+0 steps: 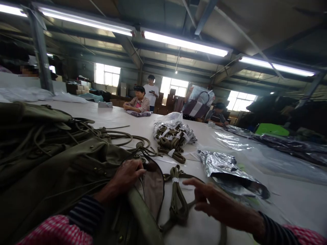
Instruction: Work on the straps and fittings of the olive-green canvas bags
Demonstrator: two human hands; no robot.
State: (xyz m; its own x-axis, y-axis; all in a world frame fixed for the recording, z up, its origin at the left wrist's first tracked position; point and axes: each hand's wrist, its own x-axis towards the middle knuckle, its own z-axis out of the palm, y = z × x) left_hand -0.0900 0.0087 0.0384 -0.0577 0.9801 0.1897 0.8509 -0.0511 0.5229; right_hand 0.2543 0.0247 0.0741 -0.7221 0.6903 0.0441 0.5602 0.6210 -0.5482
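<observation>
An olive-green bag lies across the left of the table, its brown-lined opening facing right. My left hand is closed on the bag's edge at this opening, thumb on the near side; the other fingertips are partly hidden. To its right, a folded olive strap lies on the table, bound near the top by a white band. My right hand hovers just right of that strap, index finger stretched out, the other fingers loosely bent and nothing held. A strap length passes under this hand.
Ahead, an open plastic bag holds several banded straps. A silver foil bag lies to the right, with clear plastic sheeting beyond. Co-workers stand or sit along the table's far side, one behind a plastic-wrapped handbag.
</observation>
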